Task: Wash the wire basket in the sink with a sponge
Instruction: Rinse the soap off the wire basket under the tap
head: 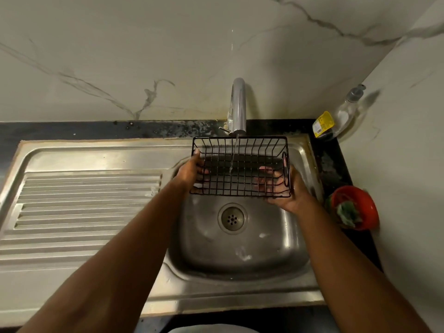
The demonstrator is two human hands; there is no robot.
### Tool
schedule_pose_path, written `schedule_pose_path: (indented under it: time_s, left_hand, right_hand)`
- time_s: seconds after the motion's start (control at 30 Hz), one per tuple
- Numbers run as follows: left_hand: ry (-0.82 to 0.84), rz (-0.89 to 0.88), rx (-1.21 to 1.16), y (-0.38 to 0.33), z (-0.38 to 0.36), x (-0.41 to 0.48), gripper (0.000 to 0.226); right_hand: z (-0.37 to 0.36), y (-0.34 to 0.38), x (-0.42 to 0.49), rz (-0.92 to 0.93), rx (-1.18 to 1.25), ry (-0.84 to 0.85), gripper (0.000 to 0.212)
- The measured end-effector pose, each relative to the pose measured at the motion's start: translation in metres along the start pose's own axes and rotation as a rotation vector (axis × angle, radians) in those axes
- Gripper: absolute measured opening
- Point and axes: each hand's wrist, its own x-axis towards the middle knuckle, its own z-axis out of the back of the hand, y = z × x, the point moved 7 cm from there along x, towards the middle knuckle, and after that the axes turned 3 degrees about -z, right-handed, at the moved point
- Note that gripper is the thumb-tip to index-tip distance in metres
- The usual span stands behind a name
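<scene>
Basket: wire basket (240, 167) held level over the sink (240, 251), under the tap (238, 104); a thin stream of water (234, 155) runs through the mesh.
Left hand (192, 169): fingers clamped on the basket's left end, thumb over the rim.
Right hand (286, 188): cradles the right end, fingers curled beneath the wires.
Progress: wetting only, I judge; no sponge in either hand, scrubbing and rinsing left.
Sponge: probably the green pad (348, 212) in the red bowl (367, 207) on the counter, right.
Room: tap spout close above the far rim; wall hems the right; drainboard (84, 200) open left.
</scene>
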Motion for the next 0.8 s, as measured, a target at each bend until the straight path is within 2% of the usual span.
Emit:
schedule_pose_path:
  time_s: [0.1, 0.2, 0.27, 0.43, 0.6, 0.63, 0.73, 0.8]
  left_hand:
    - [-0.002, -0.033, -0.040, 0.000, -0.017, -0.010, 0.066]
    - [0.058, -0.054, -0.058, -0.002, -0.036, -0.016, 0.087]
    - [0.090, -0.048, -0.060, 0.000, -0.043, -0.016, 0.092]
    - [0.143, -0.004, -0.135, 0.008, -0.041, -0.009, 0.069]
    - [0.142, 0.079, -0.298, 0.020, -0.014, -0.003, 0.052]
    - [0.147, 0.055, -0.353, 0.021, -0.010, -0.004, 0.051]
    - [0.145, 0.006, -0.478, 0.022, 0.003, -0.005, 0.051]
    - [0.135, 0.054, -0.475, 0.025, 0.009, -0.007, 0.061]
  right_hand:
    - [0.014, 0.014, -0.009, 0.084, 0.041, -0.063, 0.074]
    - [0.028, 0.027, -0.024, 0.162, -0.035, -0.102, 0.068]
    - [0.040, 0.027, -0.029, 0.188, -0.090, -0.158, 0.067]
    - [0.054, 0.013, -0.027, 0.117, -0.065, -0.159, 0.062]
    - [0.039, -0.005, -0.021, 0.054, 0.138, -0.189, 0.040]
    - [0.033, -0.007, -0.020, 0.068, 0.181, -0.176, 0.040]
    - [0.016, -0.007, -0.022, 0.099, 0.213, -0.113, 0.068]
    - [0.003, 0.001, -0.029, 0.169, 0.107, -0.044, 0.064]
